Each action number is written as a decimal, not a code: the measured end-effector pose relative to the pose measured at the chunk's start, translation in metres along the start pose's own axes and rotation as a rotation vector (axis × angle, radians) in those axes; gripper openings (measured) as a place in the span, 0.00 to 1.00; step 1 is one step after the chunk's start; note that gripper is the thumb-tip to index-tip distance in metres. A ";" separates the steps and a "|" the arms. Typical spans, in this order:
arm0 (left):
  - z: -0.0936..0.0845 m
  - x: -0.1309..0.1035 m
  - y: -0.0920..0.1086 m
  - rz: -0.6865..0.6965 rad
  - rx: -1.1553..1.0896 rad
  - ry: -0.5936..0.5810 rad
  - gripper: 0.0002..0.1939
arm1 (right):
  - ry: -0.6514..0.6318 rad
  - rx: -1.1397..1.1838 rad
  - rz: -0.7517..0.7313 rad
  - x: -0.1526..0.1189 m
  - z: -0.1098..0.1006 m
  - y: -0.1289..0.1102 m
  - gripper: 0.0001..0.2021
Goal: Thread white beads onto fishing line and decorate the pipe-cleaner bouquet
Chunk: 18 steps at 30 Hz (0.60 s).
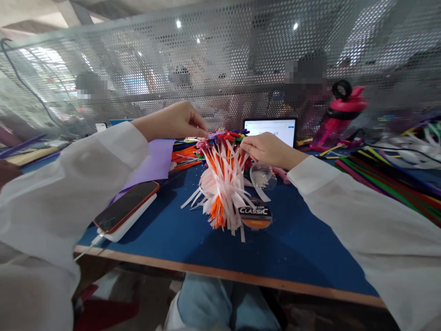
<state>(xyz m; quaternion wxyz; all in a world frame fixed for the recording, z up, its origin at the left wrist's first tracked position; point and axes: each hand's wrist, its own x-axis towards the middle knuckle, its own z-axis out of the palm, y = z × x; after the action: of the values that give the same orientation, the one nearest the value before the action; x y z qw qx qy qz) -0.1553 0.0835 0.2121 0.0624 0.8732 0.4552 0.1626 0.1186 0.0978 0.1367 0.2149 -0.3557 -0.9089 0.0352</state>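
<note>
Fingers point(198, 132) of the left hand point(177, 120) pinch the bundle point(225, 181) at its 11 o'clock edge; those of the right hand point(265, 148) close on its 1 o'clock side, the exact strand unclear. White ribbons and orange stems fan from its bright heads towards 6 o'clock, at mid-worktop.

From the bundle, a clear tub point(274, 180) at 3 o'clock holds small pale pieces; a round piece lettered "CLASSIC" point(255, 220) lies at 4. A pink bottle point(339, 122) stands at 2, its contents indistinct. Beyond 1 is a lit screen point(284, 126); at 9, a lilac sheet point(160, 158); towards 8, a phone point(127, 207).

The blue worktop point(292, 248) has a wood-coloured edge and scattered specks. A perforated metal partition point(220, 50) spans 12 o'clock, with lights and blurred shapes behind it.
</note>
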 end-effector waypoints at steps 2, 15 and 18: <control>0.002 0.002 0.002 -0.029 0.036 -0.001 0.18 | -0.004 -0.096 0.006 0.002 -0.003 -0.003 0.16; 0.011 0.013 0.013 -0.114 0.079 0.168 0.17 | -0.068 -0.485 0.010 0.020 -0.014 -0.023 0.19; 0.012 0.015 0.011 -0.122 0.076 0.210 0.16 | -0.063 -0.539 0.013 0.022 -0.016 -0.026 0.19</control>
<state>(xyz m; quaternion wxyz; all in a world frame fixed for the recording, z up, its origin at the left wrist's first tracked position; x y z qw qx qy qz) -0.1346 0.0902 0.2069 -0.0091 0.8239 0.5173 0.2314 0.0944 0.0910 0.1645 0.0839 -0.4046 -0.8894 -0.1957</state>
